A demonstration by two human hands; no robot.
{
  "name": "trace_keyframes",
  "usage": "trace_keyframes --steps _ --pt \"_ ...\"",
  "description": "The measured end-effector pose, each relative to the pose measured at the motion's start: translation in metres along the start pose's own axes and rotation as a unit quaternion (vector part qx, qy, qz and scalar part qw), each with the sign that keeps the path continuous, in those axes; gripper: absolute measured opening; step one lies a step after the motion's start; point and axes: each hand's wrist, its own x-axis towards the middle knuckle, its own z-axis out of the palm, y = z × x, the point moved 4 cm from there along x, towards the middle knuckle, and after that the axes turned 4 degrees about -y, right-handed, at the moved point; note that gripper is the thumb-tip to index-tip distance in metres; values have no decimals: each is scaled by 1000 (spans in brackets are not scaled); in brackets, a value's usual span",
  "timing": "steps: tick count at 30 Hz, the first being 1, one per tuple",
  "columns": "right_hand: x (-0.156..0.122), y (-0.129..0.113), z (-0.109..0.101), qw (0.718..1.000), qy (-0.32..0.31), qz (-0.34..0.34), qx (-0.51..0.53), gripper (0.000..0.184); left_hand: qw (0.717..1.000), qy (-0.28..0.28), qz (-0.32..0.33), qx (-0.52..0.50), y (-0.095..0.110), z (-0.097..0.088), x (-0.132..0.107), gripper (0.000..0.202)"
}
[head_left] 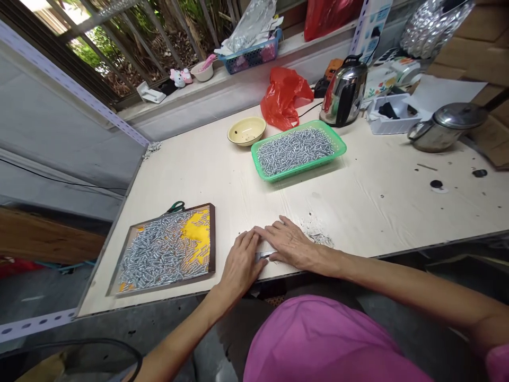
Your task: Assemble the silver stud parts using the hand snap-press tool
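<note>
At the table's front edge, my left hand [240, 260] and my right hand [289, 243] meet, fingers bent and fingertips close together. Between them shows a small silvery metal piece [264, 255], pressed by thumbs and fingers of both hands; its exact kind is mostly hidden. To the left of my left hand lies a shallow dark-framed tray [212, 239] with many small silvery metal pins [155, 254] over a yellow bottom. Farther back, a green plastic basket [340, 147] is filled with similar pins [296, 150].
Green-handled scissors [176, 207] lie behind the tray. Beyond the basket are a cream bowl [247, 130], a red plastic bag [283, 98] and an electric kettle [345, 93]. A lidded metal pot [443, 124] stands at the right. Dark debris [321, 240] lies beside my right hand.
</note>
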Motion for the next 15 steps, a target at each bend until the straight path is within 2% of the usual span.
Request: trace_keyframes --steps 3,7,11,15 --pt "-5 2 -7 1000 -3 14 9 75 999 -36 15 34 0 4 13 62" --pt "-5 6 -11 998 -22 53 -21 51 996 -60 8 66 0 1 22 63" --pt "5 8 -9 997 -24 36 -60 32 995 -64 -8 70 1 -2 27 47" --pt "13 11 -11 997 -55 9 -48 11 996 -50 -27 61 -2 -1 31 26"
